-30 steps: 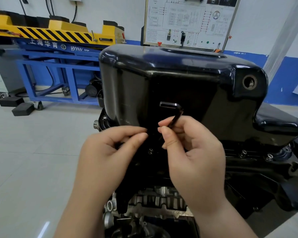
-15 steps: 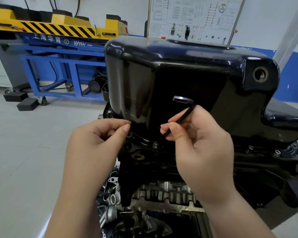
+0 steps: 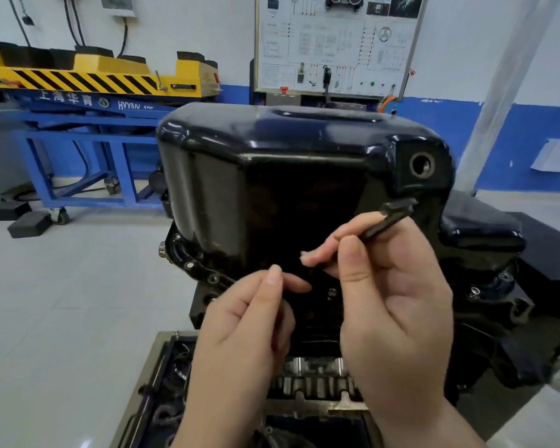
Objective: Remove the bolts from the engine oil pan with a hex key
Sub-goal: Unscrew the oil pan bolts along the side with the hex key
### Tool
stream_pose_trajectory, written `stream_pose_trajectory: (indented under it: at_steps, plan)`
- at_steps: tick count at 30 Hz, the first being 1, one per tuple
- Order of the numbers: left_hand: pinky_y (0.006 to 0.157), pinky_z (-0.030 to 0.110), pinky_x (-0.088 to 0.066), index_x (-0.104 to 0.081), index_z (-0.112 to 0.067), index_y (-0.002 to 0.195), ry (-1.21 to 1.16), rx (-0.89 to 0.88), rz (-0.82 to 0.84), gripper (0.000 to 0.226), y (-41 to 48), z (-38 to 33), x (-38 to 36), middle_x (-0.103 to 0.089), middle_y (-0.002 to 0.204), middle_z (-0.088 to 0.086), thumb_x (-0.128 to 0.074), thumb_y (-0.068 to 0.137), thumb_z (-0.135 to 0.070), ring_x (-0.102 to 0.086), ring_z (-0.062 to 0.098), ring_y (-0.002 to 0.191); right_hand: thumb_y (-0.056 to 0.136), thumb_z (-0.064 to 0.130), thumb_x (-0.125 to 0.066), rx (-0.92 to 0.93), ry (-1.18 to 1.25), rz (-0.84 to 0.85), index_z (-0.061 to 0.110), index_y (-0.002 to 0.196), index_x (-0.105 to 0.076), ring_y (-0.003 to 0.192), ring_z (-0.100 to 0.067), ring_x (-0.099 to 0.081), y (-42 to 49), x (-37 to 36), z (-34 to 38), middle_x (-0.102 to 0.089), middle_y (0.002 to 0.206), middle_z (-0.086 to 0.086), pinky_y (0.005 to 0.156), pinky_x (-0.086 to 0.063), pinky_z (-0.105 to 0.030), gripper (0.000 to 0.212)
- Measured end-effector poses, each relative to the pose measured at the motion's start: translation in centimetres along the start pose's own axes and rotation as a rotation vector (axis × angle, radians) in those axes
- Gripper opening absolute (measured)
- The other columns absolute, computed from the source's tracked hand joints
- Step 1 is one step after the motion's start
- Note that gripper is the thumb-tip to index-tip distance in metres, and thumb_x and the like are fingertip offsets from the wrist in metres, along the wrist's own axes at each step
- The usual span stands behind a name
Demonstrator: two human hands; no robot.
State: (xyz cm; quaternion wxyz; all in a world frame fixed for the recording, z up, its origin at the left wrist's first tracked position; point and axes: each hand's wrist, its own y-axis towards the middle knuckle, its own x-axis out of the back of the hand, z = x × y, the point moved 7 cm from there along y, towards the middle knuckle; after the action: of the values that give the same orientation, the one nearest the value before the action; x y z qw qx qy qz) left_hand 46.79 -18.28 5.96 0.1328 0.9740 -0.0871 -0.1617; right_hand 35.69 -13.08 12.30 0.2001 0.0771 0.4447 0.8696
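**Seat the key square before turning**

The black oil pan [image 3: 272, 176] sits upturned on the engine block, with its flange along the near side. The right hand [image 3: 398, 305] pinches the L-shaped hex key [image 3: 389, 219] by its long arm, between thumb and fingers. The short arm points up toward the drain hole [image 3: 421, 164], and the working tip is hidden behind the fingers. The left hand [image 3: 246, 324] is curled just beside it, thumb and forefinger close together; whether they hold anything I cannot tell. One socket-head bolt [image 3: 331, 291] shows on the flange between the hands. The key's tip should probably go straight into that socket, fully seated — a tilted key rounds the hex — with the left hand steadying the shaft.
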Motion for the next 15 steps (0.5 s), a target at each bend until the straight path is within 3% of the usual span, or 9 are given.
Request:
stream_pose_trajectory:
  at_steps: [3, 5, 8, 12, 15]
  plan:
    - [0.04, 0.012, -0.022, -0.069, -0.014, 0.075, -0.158, 0.239, 0.079, 0.033, -1.1, 1.9, -3.3, -0.033, 0.04, 0.005, -0.061, 0.073, -0.046, -0.02, 0.01, 0.029, 0.092, 0.021, -0.045, -0.05, -0.035, 0.098, 0.019, 0.086, -0.057, 0.059, -0.004, -0.057, 0.1, 1.6, 0.6, -0.053, 0.066, 0.005, 0.059, -0.049, -0.015, 0.013]
    - [0.039, 0.01, -0.021, -0.072, -0.017, 0.074, -0.201, 0.407, 0.089, 0.041, -1.9, 3.3, -5.0, -0.035, 0.041, 0.008, -0.052, 0.065, -0.051, -0.021, 0.01, 0.027, 0.09, 0.025, -0.051, -0.17, -0.091, 0.2, 0.023, 0.081, -0.061, 0.064, -0.003, -0.062, -0.6, 3.1, -0.1, -0.06, 0.069, 0.007, 0.062, -0.053, -0.018, 0.013]
    - [0.029, 0.013, -0.025, -0.065, -0.004, 0.054, -0.239, 0.577, 0.046, 0.053, -2.4, 5.4, -6.7, -0.044, 0.037, 0.012, -0.047, 0.078, -0.048, -0.033, 0.016, 0.022, 0.081, 0.028, -0.064, -0.421, -0.139, 0.372, 0.027, 0.078, -0.07, 0.064, -0.007, -0.068, -2.6, 5.5, -1.9, -0.069, 0.076, 0.009, 0.062, -0.055, -0.022, 0.006]
    - [0.028, 0.016, -0.032, -0.072, -0.013, 0.068, -0.161, 0.531, 0.091, 0.049, -3.0, 5.5, -9.8, -0.058, 0.053, 0.018, -0.044, 0.067, -0.052, -0.042, 0.015, 0.029, 0.067, 0.046, -0.065, -0.586, -0.217, 0.437, 0.037, 0.089, -0.072, 0.073, -0.023, -0.07, -4.2, 9.1, -3.2, -0.07, 0.085, -0.006, 0.072, -0.057, -0.046, 0.025]
    - [0.032, 0.013, -0.026, -0.072, -0.017, 0.077, -0.136, 0.53, 0.109, 0.048, -3.7, 5.6, -12.4, -0.05, 0.051, 0.013, -0.047, 0.064, -0.056, -0.034, 0.012, 0.028, 0.068, 0.04, -0.066, -0.647, -0.142, 0.435, 0.042, 0.091, -0.072, 0.075, -0.033, -0.068, -4.5, 11.3, -3.6, -0.069, 0.077, -0.009, 0.077, -0.057, -0.047, 0.024]
